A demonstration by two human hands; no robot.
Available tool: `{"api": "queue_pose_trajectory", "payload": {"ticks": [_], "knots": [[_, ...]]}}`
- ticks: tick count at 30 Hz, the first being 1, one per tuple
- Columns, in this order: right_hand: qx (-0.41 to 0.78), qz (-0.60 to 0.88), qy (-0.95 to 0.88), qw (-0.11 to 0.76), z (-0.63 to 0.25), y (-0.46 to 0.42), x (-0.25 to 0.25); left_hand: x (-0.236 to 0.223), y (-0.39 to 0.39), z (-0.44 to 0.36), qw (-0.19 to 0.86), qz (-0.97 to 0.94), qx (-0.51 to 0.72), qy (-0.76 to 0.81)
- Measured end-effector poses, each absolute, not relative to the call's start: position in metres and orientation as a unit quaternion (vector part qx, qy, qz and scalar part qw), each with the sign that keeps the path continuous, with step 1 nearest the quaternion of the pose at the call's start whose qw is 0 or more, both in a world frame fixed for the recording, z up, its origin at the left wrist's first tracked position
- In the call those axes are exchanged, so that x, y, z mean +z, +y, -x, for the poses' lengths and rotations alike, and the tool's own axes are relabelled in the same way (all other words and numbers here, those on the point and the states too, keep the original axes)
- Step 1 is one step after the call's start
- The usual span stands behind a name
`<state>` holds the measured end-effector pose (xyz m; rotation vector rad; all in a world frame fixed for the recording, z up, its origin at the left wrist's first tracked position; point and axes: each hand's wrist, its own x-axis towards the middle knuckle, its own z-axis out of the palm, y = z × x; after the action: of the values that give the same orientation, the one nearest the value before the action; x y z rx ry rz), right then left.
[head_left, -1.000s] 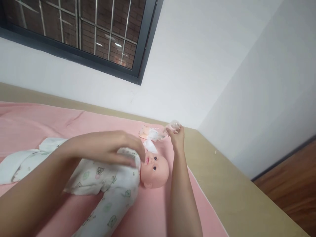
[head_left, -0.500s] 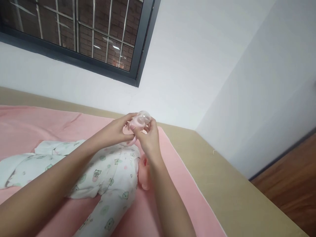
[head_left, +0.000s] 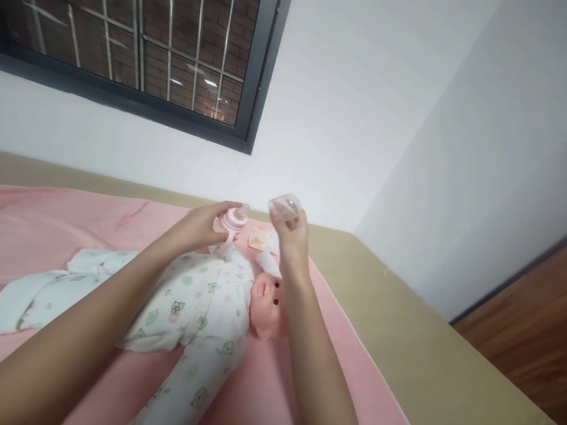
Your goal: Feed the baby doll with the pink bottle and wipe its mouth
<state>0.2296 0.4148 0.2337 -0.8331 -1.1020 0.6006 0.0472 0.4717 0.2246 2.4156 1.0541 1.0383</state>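
My left hand [head_left: 208, 224] is wrapped round a pink baby bottle [head_left: 233, 221] with a clear teat and a pink handle, held above the doll's shoulder. The teat is bare and points up to the right. In my right hand [head_left: 292, 239] is a clear bottle cap [head_left: 286, 206], apart from the bottle and to its right. Beneath my arms a baby doll [head_left: 208, 295] lies on its back in a white suit printed with small animals. Its face [head_left: 266, 301] shows beside my right forearm, which hides part of the head.
A pink cloth [head_left: 345, 336] covers much of the wooden surface [head_left: 376, 307]. Beyond the doll's head lie a small printed packet [head_left: 263, 238] and something white [head_left: 268, 262]. A white wall [head_left: 328, 118] and a barred window [head_left: 190, 65] stand behind.
The clear cap has come off the bottle. My right hand has moved right with it, while my left hand keeps the bottle. More of the doll's face and the packet now show.
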Motion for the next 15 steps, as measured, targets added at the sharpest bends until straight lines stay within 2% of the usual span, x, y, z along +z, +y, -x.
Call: {"api": "queue_pose_trajectory", "payload": {"ticks": [3,6,10,15], "knots": [[0.229,0.446,-0.477,0.722,-0.267,0.43,0.23,0.222,0.49,-0.034,0.133,-0.83,0.357,0.408],[0.199,0.562,-0.451,0.665,-0.308,0.446,0.212,0.219,0.507,-0.017,0.145,-0.806,0.339,0.464],[0.135,0.691,-0.445,0.553,-0.345,0.463,0.17,0.211,0.526,0.006,0.169,-0.783,0.289,0.525],[0.096,0.736,-0.431,0.513,-0.354,0.471,0.114,0.197,0.543,0.025,0.123,-0.781,0.234,0.565]]}}
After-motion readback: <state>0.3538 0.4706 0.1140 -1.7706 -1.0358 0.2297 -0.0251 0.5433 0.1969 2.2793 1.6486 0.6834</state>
